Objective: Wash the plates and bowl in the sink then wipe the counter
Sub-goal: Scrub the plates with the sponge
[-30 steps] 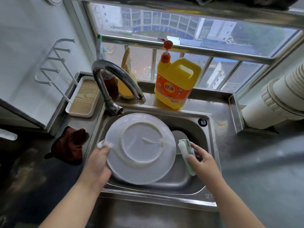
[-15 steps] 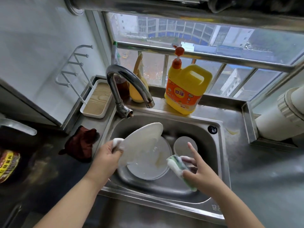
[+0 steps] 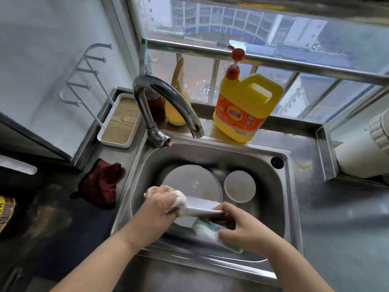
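Over the sink (image 3: 282, 186), a plate (image 3: 202, 205) is gripped edge-on by the left hand (image 3: 162, 205) — fingers curled on its rim — while a sponge (image 3: 212, 232) is pinched by the right hand (image 3: 244, 230) beneath it; another plate (image 3: 189, 180) and a bowl (image 3: 240, 186) lie below.

The sink (image 3: 210, 152) and faucet (image 3: 168, 95) are shiny brushed metal. Upper centre, the yellow detergent jug (image 3: 246, 110) is glossy plastic; left, the tray (image 3: 120, 125) has matt wood grain.
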{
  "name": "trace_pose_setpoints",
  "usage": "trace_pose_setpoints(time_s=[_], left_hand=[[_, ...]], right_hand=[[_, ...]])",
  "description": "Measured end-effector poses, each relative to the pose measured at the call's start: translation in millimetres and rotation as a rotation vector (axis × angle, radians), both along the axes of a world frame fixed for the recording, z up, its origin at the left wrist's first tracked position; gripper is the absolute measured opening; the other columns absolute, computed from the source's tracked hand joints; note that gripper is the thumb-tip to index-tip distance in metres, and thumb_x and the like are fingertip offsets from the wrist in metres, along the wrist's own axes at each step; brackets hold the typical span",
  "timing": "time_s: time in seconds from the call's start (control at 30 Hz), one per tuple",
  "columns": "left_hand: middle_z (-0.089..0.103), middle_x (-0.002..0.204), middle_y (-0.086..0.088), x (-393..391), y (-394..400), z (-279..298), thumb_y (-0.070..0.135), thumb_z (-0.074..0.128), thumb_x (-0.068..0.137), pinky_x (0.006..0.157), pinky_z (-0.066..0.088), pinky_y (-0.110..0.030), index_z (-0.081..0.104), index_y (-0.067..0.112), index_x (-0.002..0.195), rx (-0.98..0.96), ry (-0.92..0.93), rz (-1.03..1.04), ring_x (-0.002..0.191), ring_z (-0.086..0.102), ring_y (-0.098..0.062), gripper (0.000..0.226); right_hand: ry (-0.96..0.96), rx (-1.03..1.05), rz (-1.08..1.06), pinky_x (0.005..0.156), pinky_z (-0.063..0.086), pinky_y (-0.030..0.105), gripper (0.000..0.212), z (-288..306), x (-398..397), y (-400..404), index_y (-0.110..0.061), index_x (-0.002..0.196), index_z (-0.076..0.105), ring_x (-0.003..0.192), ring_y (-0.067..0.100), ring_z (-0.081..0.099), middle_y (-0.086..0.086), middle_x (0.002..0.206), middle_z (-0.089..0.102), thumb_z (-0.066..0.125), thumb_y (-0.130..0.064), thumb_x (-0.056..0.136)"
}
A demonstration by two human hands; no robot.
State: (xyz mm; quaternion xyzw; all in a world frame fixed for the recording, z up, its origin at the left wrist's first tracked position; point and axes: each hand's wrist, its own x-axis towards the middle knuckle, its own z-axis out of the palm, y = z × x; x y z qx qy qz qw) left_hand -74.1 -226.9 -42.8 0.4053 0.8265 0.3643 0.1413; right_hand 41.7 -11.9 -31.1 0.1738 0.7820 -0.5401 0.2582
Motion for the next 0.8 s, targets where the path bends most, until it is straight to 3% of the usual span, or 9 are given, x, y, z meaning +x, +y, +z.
trace_pose_setpoints(time_s=[0.17, 0.33, 0.4, 0.47, 0.53, 0.6, 0.67, 0.73, 0.8], left_hand=[[0.058, 0.075, 0.013, -3, -9, -16, 0.009, 0.062, 0.077, 0.073, 0.048, -0.034, 0.051, 0.027, 0.073, -0.046, -0.058, -0.02, 0.078, 0.054, -0.008, 0.022], [0.063, 0.082, 0.009, 2, -9, -24, 0.007, 0.058, 0.079, 0.074, 0.05, -0.031, 0.059, 0.021, 0.08, -0.154, -0.101, -0.025, 0.08, 0.056, -0.006, 0.014], [0.063, 0.09, 0.013, 2, -6, -29, 0.008, 0.053, 0.077, 0.083, 0.049, -0.032, 0.058, 0.027, 0.084, -0.161, -0.049, -0.067, 0.092, 0.058, -0.006, 0.021], [0.054, 0.117, 0.021, 4, -4, -30, 0.01, 0.049, 0.075, 0.102, 0.036, -0.031, 0.057, 0.034, 0.091, -0.127, -0.094, -0.003, 0.12, 0.045, -0.004, 0.03], [0.037, 0.133, 0.022, 6, 1, -20, 0.003, 0.052, 0.08, 0.102, 0.028, -0.024, 0.06, 0.037, 0.098, -0.089, -0.361, 0.273, 0.129, 0.028, 0.001, 0.039], [0.033, 0.135, 0.013, 6, 3, -21, 0.0, 0.055, 0.085, 0.093, 0.034, -0.022, 0.057, 0.03, 0.108, -0.059, -0.579, 0.634, 0.123, 0.035, -0.005, 0.038], [0.041, 0.131, 0.0, 3, 2, -31, 0.008, 0.058, 0.089, 0.086, 0.043, -0.027, 0.05, 0.021, 0.116, -0.019, -0.829, 0.905, 0.112, 0.049, -0.017, 0.032], [0.059, 0.11, -0.013, 0, 2, -42, 0.009, 0.054, 0.094, 0.076, 0.052, -0.035, 0.05, 0.005, 0.119, 0.104, -1.183, 0.996, 0.092, 0.061, -0.024, 0.026], [0.062, 0.084, -0.016, 0, 5, -42, 0.004, 0.047, 0.096, 0.067, 0.051, -0.036, 0.053, -0.001, 0.109, 0.18, -1.38, 0.991, 0.074, 0.06, -0.025, 0.015]], right_hand=[[0.007, 0.086, -0.082, 0.058, 0.045, 0.017, 0.033, -6, 4, -5, -0.037, 0.093, 0.06, 0.058, -0.001, 0.053, -0.011, 0.077, 0.064, 0.057, -0.028, 0.061], [0.024, 0.149, -0.026, 0.054, 0.04, 0.016, 0.031, -2, 0, -9, -0.034, 0.099, 0.056, 0.052, 0.003, 0.046, -0.007, 0.071, 0.061, 0.063, -0.023, 0.07], [0.028, 0.182, -0.012, 0.053, 0.039, 0.016, 0.033, -1, -2, -11, -0.034, 0.101, 0.054, 0.051, 0.004, 0.045, -0.007, 0.069, 0.059, 0.063, -0.025, 0.07], [0.03, 0.202, -0.013, 0.052, 0.037, 0.015, 0.034, -1, -2, -13, -0.033, 0.102, 0.053, 0.05, 0.004, 0.044, -0.008, 0.067, 0.056, 0.063, -0.025, 0.07], [0.03, 0.208, -0.042, 0.052, 0.036, 0.016, 0.036, -3, -1, -16, -0.033, 0.103, 0.052, 0.05, 0.005, 0.043, -0.007, 0.066, 0.055, 0.062, -0.026, 0.07], [0.03, 0.208, -0.083, 0.055, 0.038, 0.02, 0.036, -7, 2, -17, -0.035, 0.102, 0.052, 0.052, 0.007, 0.042, -0.004, 0.07, 0.059, 0.06, -0.03, 0.068], [0.027, 0.202, -0.111, 0.055, 0.039, 0.022, 0.035, -13, 5, -20, -0.036, 0.101, 0.052, 0.053, 0.008, 0.042, -0.004, 0.069, 0.058, 0.059, -0.031, 0.067], [0.03, 0.19, -0.123, 0.056, 0.039, 0.022, 0.035, -18, 9, -25, -0.036, 0.1, 0.052, 0.053, 0.007, 0.042, -0.005, 0.07, 0.057, 0.059, -0.032, 0.066], [0.03, 0.182, -0.127, 0.057, 0.041, 0.022, 0.036, -21, 11, -30, -0.036, 0.101, 0.051, 0.055, 0.007, 0.044, -0.006, 0.074, 0.058, 0.058, -0.033, 0.066]])
